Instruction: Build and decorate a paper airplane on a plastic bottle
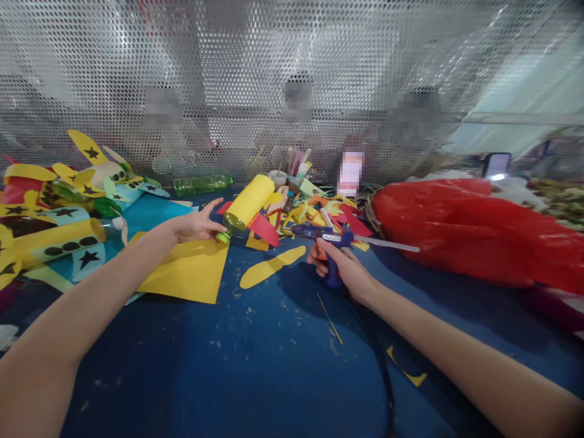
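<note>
- Yellow paper wraps the bottle [253, 198], which lies tilted just beyond the left hand [196, 225], its green cap [223, 237] beside that thumb.
- Thumb and fingers there are spread wide; I cannot tell whether they bear any weight.
- Closed round its handle, the right hand [347, 267] holds a dark blue glue gun [312, 231], nozzle pointing left toward the bottle.
- Good handling means steadying the bottle near its neck, keeping fingertips clear of the nozzle and laying glue sparingly, since thin paper probably buckles.
- Best leave the black cord [388, 389] slack below the right grip.
- Smooth and translucent, a slim glue stick [387, 244] juts from the gun's rear, right of the grip.
- Between the hands, slightly nearer the wearer, lies a flat, round-ended yellow cutout [272, 267].
- Glossy, crumpled red plastic [474, 225] bulges well right of the gun.
</note>
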### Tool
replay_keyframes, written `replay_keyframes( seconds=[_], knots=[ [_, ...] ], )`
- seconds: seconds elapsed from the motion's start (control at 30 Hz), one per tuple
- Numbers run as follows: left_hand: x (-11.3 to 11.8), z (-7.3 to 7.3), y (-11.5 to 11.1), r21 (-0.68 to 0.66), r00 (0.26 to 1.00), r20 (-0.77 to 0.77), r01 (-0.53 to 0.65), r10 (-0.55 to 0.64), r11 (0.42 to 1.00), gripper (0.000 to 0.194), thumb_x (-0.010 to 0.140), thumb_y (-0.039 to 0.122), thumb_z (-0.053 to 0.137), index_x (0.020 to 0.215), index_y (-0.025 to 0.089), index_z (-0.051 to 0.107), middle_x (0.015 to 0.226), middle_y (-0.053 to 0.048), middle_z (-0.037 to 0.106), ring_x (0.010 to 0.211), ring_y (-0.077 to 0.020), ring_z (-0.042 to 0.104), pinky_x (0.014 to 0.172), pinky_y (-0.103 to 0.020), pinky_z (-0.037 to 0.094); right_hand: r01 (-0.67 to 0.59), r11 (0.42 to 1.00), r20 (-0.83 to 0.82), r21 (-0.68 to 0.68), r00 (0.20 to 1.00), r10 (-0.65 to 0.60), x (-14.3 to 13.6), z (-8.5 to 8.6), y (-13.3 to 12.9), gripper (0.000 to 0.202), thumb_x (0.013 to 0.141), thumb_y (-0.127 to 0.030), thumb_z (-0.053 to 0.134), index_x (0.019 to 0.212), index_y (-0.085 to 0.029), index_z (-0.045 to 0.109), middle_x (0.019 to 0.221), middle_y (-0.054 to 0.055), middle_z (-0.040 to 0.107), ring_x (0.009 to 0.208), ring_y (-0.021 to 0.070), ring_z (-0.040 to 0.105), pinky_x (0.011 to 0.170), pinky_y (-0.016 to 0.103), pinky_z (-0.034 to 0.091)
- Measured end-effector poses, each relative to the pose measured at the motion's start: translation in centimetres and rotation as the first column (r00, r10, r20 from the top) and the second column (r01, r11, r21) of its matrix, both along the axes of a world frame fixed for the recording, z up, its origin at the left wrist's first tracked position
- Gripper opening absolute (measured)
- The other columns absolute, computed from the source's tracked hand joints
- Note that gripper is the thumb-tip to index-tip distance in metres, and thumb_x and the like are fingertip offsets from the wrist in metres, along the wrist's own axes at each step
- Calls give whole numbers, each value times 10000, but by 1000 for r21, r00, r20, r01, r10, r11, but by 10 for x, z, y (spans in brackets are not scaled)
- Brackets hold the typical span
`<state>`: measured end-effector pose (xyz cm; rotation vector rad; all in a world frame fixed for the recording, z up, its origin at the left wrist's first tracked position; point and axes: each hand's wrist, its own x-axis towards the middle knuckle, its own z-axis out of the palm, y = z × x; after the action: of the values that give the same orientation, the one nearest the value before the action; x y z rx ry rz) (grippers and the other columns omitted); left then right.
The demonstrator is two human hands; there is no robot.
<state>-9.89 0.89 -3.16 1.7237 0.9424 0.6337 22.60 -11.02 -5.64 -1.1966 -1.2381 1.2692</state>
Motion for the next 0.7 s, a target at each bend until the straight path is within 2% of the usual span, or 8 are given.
replay_keyframes(
  seconds=[0.07,0.13,0.27,0.37,0.53,0.6,0.7],
  knots=[
    [7,-5,-2,25,995,37,-94,93,995,930,783,165,695,1549,330,195,1073,-148,733,897,-263,741,694,-357,613,8,1000,-5,17,1000,-8,0,0,-1,431,769,-603,659,709,-184,576,716,10,606,506,84,399,497,246,387],
    [16,-10,-6,43,985,112,-135,130,990,963,783,121,678,1553,347,144,1104,-143,720,908,-256,738,708,-363,610,15,1000,-9,25,1000,-15,-1,0,-1,429,771,-603,657,707,-187,573,720,8,600,505,84,393,497,248,388],
    [31,-15,-18,75,963,192,-209,191,975,1089,786,88,677,1558,319,-56,979,-113,736,886,-242,735,716,-358,598,3,1000,-28,21,1000,-2,-2,1,-2,426,768,-587,672,685,-180,575,716,6,596,501,76,391,496,243,382],
    [38,-15,-26,188,958,145,-274,249,943,1088,798,110,681,1557,308,-74,981,-105,736,936,-227,726,746,-329,594,-17,999,-46,31,999,18,-1,0,-1,413,777,-567,679,690,-174,589,703,7,599,501,76,400,492,240,375],
    [42,-18,-31,413,955,40,-284,294,865,985,858,174,647,1564,292,-30,957,-82,730,916,-196,725,732,-287,583,-26,998,-50,48,998,29,0,-2,-1,406,784,-554,680,692,-168,597,698,10,613,495,75,398,486,238,373],
    [43,-17,-33,390,951,60,-301,302,870,988,863,169,644,1563,281,-45,938,-69,728,926,-200,717,741,-291,578,-29,999,-51,45,998,31,0,-3,-1,404,785,-551,683,695,-165,600,701,11,617,497,74,403,490,236,378],
    [46,-12,-39,227,929,135,-369,346,901,1074,834,124,667,1554,260,-119,894,-51,728,938,-211,707,789,-323,564,-30,999,-49,41,998,32,-1,-2,-1,415,781,-561,685,693,-164,601,700,12,621,497,72,405,489,233,379]
  ],
)
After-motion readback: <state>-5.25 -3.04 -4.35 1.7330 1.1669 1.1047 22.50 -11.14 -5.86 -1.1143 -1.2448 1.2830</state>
